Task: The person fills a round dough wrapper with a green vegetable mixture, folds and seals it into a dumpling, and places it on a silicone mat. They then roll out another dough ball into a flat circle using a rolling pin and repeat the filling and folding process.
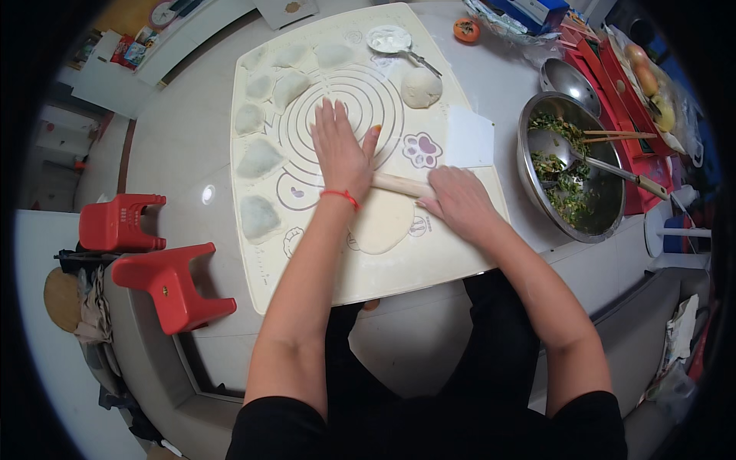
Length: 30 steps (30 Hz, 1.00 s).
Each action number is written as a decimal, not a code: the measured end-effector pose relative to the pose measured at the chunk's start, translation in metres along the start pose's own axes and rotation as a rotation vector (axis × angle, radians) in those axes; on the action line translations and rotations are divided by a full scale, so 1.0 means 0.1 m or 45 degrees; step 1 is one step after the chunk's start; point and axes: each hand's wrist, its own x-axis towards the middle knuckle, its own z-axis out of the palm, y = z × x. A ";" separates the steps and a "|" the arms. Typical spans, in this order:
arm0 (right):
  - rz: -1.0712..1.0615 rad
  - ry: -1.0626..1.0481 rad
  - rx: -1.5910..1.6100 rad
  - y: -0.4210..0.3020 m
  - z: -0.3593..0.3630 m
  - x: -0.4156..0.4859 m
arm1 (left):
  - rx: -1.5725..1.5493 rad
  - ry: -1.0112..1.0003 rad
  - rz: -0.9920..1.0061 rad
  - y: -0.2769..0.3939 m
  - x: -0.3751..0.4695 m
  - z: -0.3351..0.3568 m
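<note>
A wooden rolling pin (402,185) lies across the far part of a flat dough sheet (382,224) on a cream pastry mat (414,264). My left hand (343,149) rests flat over the pin's left end, fingers stretched forward and thumb apart; the palm hides that end. My right hand (462,198) is closed over the other end, its thumb on the near side. Several filled dough pieces (260,158) line the mat's left and far sides. Beyond my right hand sit a dough ball (421,89) and a metal spoon (390,40) heaped with white powder.
A white flat sheet (470,137) overlaps the mat's right edge. To the right, a steel bowl (604,213) holds chopped green filling, a ladle (609,168) and chopsticks (621,136). Behind it is a metal colander (570,80). Red plastic stools (172,284) stand on the floor at left.
</note>
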 end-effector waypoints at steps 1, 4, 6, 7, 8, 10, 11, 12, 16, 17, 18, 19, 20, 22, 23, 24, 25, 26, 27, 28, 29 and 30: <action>0.095 -0.003 0.017 -0.04 0.00 -0.09 | -0.102 -0.013 -0.085 0.06 -0.15 -0.04; 0.658 -0.049 0.371 -0.33 -0.16 -0.31 | -0.207 -0.148 -0.191 0.18 -0.75 -0.21; 0.742 0.092 0.560 -0.35 -0.14 -0.41 | 0.027 -0.421 -0.055 0.47 -1.05 -0.21; 0.781 0.170 0.656 -0.35 -0.15 -0.44 | 0.171 -0.571 0.032 0.65 -1.05 -0.29; 0.727 0.185 0.683 -0.32 -0.14 -0.44 | 0.136 -0.649 0.177 0.61 -1.07 -0.32; 0.584 0.081 0.639 -0.29 -0.24 -0.40 | 0.064 -0.790 0.475 0.49 -1.04 -0.43; 0.514 0.030 0.616 -0.28 -0.28 -0.39 | 0.097 -0.851 0.538 0.40 -1.06 -0.56; 0.416 -0.005 0.536 -0.22 -0.30 -0.43 | 0.116 -0.914 0.609 0.34 -1.12 -0.71; -0.127 -0.133 0.294 -0.10 -0.22 -0.64 | -0.183 -0.624 0.304 0.13 -1.48 -1.21; -0.290 -0.167 0.246 -0.10 -0.18 -0.71 | -0.151 -0.651 0.244 0.13 -1.50 -1.19; -0.359 -0.250 0.135 -0.16 -0.18 -0.71 | -0.114 -0.674 0.178 0.15 -1.51 -1.18; -0.365 -0.234 0.142 -0.18 -0.12 -0.69 | -0.078 -0.697 0.115 0.17 -1.51 -1.15; -0.368 -0.216 0.147 -0.17 -0.05 -0.66 | -0.050 -0.735 0.049 0.13 -1.49 -0.99; -0.359 -0.172 0.112 -0.13 -0.05 -0.49 | 0.085 -0.610 0.032 0.03 -1.17 -0.72; -0.358 -0.155 0.093 -0.14 -0.09 -0.34 | 0.162 -0.550 0.010 -0.04 -1.02 -0.65; -0.366 -0.141 0.077 -0.15 -0.10 -0.21 | 0.170 -0.480 -0.034 -0.13 -0.85 -0.57; -0.364 -0.122 0.057 -0.08 -0.10 -0.13 | 0.161 -0.407 -0.063 -0.22 -0.63 -0.43; -0.362 -0.099 0.041 -0.01 -0.07 -0.07 | 0.158 -0.336 -0.091 -0.26 -0.53 -0.38; -0.355 -0.076 0.023 0.06 -0.04 -0.06 | 0.166 -0.343 -0.049 -0.21 -0.52 -0.39; -0.367 -0.102 0.053 0.11 -0.02 -0.09 | 0.181 -0.344 -0.011 -0.10 -0.53 -0.45; -0.380 -0.164 0.063 0.13 -0.03 -0.20 | 0.199 -0.344 0.023 -0.02 -0.61 -0.50; -0.381 -0.225 0.067 0.12 -0.08 -0.37 | 0.204 -0.426 0.079 0.09 -0.86 -0.54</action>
